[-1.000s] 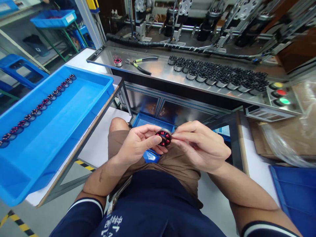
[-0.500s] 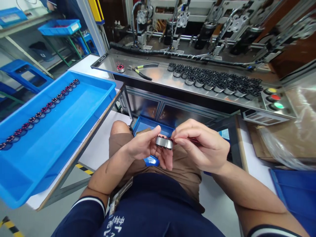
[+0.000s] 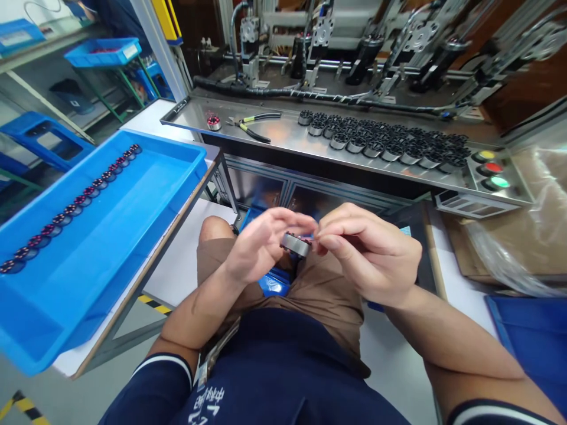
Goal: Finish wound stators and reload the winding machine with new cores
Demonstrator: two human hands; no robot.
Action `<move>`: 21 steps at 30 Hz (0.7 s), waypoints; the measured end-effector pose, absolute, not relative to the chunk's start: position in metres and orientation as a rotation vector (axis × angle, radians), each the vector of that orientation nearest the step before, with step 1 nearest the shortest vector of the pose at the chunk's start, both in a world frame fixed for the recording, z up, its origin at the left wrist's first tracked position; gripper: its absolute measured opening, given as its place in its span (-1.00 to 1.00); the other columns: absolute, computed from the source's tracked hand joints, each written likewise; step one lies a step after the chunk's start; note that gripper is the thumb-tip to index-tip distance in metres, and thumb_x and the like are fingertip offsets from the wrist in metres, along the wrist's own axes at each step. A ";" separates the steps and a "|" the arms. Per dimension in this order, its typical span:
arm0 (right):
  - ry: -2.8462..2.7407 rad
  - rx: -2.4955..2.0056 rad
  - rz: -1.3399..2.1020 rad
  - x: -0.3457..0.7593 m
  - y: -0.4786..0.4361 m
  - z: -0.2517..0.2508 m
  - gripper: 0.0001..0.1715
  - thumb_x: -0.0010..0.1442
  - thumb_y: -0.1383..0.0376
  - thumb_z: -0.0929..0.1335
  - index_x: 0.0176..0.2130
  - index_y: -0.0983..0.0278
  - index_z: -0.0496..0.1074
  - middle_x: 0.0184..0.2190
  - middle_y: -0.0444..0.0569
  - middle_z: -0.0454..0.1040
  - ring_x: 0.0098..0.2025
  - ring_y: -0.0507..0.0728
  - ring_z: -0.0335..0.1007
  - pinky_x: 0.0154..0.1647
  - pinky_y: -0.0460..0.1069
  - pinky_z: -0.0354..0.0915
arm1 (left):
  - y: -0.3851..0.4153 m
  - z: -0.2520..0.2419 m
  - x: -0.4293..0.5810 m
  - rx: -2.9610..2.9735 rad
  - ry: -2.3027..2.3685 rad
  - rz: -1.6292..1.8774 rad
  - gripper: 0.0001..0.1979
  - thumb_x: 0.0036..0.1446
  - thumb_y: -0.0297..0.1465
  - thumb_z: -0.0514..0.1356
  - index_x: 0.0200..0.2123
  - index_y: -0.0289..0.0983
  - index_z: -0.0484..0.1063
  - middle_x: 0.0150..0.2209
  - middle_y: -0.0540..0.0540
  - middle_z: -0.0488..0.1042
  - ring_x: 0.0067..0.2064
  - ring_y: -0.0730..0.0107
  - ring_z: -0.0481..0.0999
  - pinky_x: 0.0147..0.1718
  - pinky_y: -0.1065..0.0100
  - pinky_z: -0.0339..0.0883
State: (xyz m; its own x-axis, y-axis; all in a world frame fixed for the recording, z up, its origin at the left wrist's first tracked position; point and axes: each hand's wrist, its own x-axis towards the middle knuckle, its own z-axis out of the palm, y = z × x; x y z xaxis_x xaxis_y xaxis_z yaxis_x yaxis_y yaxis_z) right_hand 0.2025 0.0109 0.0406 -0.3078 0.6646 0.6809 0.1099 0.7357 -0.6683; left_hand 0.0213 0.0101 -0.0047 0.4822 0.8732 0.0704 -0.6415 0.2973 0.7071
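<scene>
A motor stator (image 3: 296, 244), a steel ring with dark slotted ends and some red winding, is tilted above my lap. My left hand (image 3: 261, 245) curves around its left end and far side, with fingers stretched toward my right hand; the exact contact is partly hidden. At the stator's right end, my right hand (image 3: 367, 254) has thumb and forefinger pinched together on what looks like a thin red wire, barely visible. On the metal ledge lie a red-wound stator (image 3: 214, 122) and cutting pliers (image 3: 254, 123) with black and yellow-green handles.
Several bare black stators (image 3: 381, 139) crowd the metal ledge of the machine. Yellow, red and green buttons (image 3: 491, 169) are at its right end. To my left, a blue tray (image 3: 110, 218) holds a row of wound stators (image 3: 71, 211). A cardboard box (image 3: 509, 248) stands right.
My left hand has turned and its fingers have risen over the stator's far side. The stator has tilted, its right end lower. My right hand keeps its pinch and has shifted slightly.
</scene>
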 end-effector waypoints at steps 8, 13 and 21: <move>-1.822 -0.648 0.565 0.208 0.011 0.043 -0.89 0.24 0.41 0.43 -0.34 0.23 0.55 -0.46 -0.06 0.53 -0.40 0.09 0.48 -0.41 -0.01 0.37 | 0.009 -0.004 0.019 0.802 0.370 0.726 -0.56 0.15 -0.03 0.30 -0.17 -0.31 0.48 -0.37 -0.10 0.63 -0.41 0.28 0.66 -0.47 0.40 0.51; -1.739 -0.779 0.577 0.203 0.009 0.040 -0.82 0.28 0.38 0.41 -0.39 0.23 0.50 -0.50 -0.08 0.49 -0.43 0.07 0.44 -0.42 -0.02 0.34 | -0.002 -0.007 0.024 0.873 0.447 1.281 -0.60 -0.10 -0.34 0.52 -0.20 -0.16 0.47 -0.08 -0.03 0.62 -0.05 0.21 0.66 -0.12 0.27 0.58; -1.775 -0.609 0.691 0.204 0.013 0.037 -0.88 0.28 0.33 0.41 -0.34 0.23 0.51 -0.47 -0.06 0.50 -0.41 0.09 0.46 -0.39 0.02 0.40 | 0.018 -0.012 0.021 0.847 0.347 0.563 -0.21 0.07 0.31 0.06 -0.19 -0.35 0.53 -0.26 -0.30 0.65 -0.21 0.00 0.69 -0.27 0.12 0.58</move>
